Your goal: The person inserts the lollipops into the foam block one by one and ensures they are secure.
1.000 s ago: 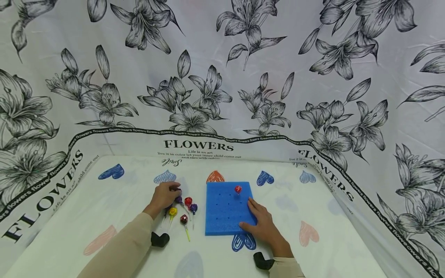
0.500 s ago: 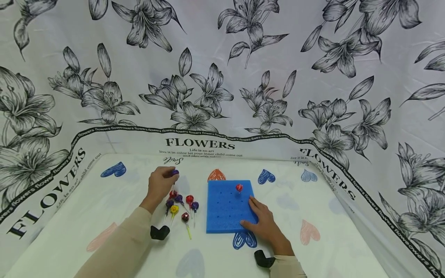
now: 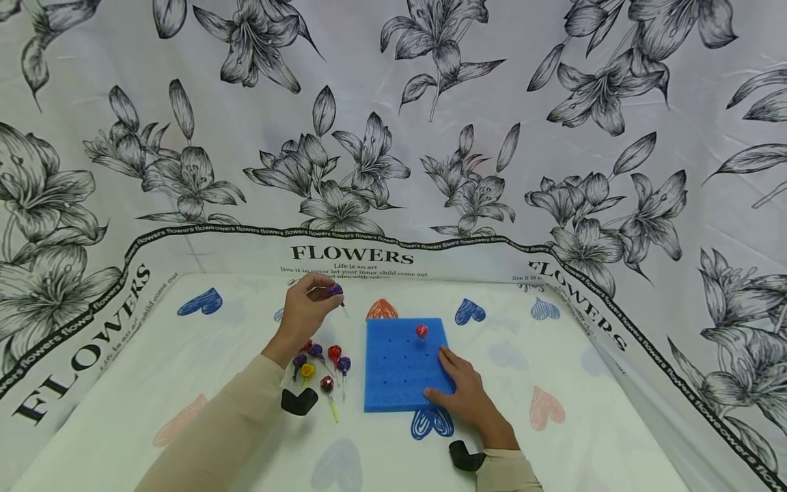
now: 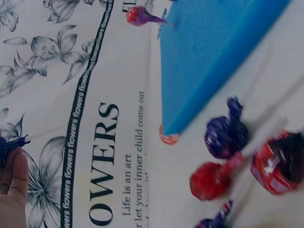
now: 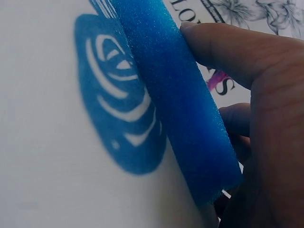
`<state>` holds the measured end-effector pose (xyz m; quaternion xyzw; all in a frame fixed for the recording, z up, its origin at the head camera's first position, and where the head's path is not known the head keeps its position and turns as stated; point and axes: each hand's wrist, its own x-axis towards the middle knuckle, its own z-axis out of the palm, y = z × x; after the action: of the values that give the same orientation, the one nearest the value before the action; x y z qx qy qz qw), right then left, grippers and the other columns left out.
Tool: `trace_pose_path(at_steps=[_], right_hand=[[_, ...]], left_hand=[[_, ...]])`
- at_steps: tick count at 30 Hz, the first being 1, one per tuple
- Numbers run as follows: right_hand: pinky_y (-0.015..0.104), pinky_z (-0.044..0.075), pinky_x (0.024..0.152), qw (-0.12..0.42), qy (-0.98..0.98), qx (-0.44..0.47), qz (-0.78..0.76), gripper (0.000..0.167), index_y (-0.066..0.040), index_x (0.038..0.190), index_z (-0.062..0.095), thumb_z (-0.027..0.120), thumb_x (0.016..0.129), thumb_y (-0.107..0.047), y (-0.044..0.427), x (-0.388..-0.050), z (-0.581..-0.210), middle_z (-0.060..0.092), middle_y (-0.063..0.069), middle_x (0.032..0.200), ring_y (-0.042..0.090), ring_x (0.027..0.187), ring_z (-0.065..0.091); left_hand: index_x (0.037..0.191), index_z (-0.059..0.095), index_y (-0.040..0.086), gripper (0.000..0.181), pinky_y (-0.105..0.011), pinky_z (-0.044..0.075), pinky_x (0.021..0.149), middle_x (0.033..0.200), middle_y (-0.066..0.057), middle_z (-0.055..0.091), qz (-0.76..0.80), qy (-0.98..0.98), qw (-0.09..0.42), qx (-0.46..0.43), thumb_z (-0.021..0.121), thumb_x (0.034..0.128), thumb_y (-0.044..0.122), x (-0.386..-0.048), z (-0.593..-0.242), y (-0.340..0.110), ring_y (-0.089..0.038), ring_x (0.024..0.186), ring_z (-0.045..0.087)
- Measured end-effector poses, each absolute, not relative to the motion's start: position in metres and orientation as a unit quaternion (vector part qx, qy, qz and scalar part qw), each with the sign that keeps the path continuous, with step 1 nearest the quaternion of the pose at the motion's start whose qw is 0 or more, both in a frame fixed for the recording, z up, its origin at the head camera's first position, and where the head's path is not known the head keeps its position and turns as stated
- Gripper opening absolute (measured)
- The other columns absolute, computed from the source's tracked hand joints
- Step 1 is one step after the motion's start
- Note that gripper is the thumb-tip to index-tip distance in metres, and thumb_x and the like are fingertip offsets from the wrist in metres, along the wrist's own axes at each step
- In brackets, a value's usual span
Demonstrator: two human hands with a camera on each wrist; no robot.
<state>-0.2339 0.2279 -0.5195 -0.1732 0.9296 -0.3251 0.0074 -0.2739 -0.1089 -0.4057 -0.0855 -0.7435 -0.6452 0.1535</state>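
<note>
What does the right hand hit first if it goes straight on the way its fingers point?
The blue foam board: the right hand touches its edge. Sliding on over the top, it would probably meet the red lollipop standing there next; height is hard to judge from the head view.

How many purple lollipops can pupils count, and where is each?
4: one purple lollipop held in the left hand; three on the table, one nearest the blue block, two near the yellow lollipop. More may hide behind that arm.
</note>
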Motion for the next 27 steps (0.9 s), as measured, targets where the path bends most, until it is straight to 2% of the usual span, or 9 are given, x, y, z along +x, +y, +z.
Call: trace_pose_path(at_steps=[5,11,15,27], right_hand=[[0.069,0.023,0.103,0.010,0.929,-0.176,-0.325,0.091,-0.007,0.151,0.031,0.066,0.083,-0.055,0.228,-0.233,-0.519,0.025,0.009,0.156,0.042,0.139,0.020],[0.068,0.023,0.103,0.007,0.933,-0.174,-0.315,0.090,-0.007,0.151,0.031,0.067,0.083,-0.055,0.228,-0.234,-0.517,0.025,0.009,0.156,0.041,0.139,0.021],[0.069,0.023,0.103,0.010,0.931,-0.170,-0.321,0.091,-0.007,0.151,0.031,0.067,0.083,-0.055,0.229,-0.234,-0.515,0.024,0.009,0.156,0.041,0.140,0.020],[0.067,0.021,0.105,0.001,0.933,-0.183,-0.310,0.090,-0.007,0.150,0.032,0.065,0.083,-0.057,0.230,-0.235,-0.520,0.025,0.007,0.157,0.039,0.139,0.022]], left_hand=[[0.115,0.058,-0.006,0.032,-0.025,0.053,0.083,0.116,-0.022,0.057,-0.669,-0.720,0.148,-0.106,0.071,0.0861,-0.001,-0.273,-0.399,-0.096,-0.032,0.106,0.061],[0.105,0.060,-0.007,0.025,-0.029,0.055,0.081,0.115,-0.020,0.059,-0.693,-0.698,0.137,-0.114,0.072,0.0834,-0.005,-0.276,-0.397,-0.076,-0.027,0.102,0.063],[0.100,0.060,-0.007,0.021,-0.032,0.055,0.081,0.114,-0.018,0.060,-0.711,-0.682,0.120,-0.120,0.071,0.0820,-0.008,-0.280,-0.403,-0.058,-0.028,0.104,0.062],[0.101,0.065,-0.010,0.021,-0.032,0.055,0.081,0.112,-0.020,0.061,-0.733,-0.666,0.082,-0.111,0.072,0.0825,-0.007,-0.288,-0.423,-0.022,-0.032,0.106,0.062]])
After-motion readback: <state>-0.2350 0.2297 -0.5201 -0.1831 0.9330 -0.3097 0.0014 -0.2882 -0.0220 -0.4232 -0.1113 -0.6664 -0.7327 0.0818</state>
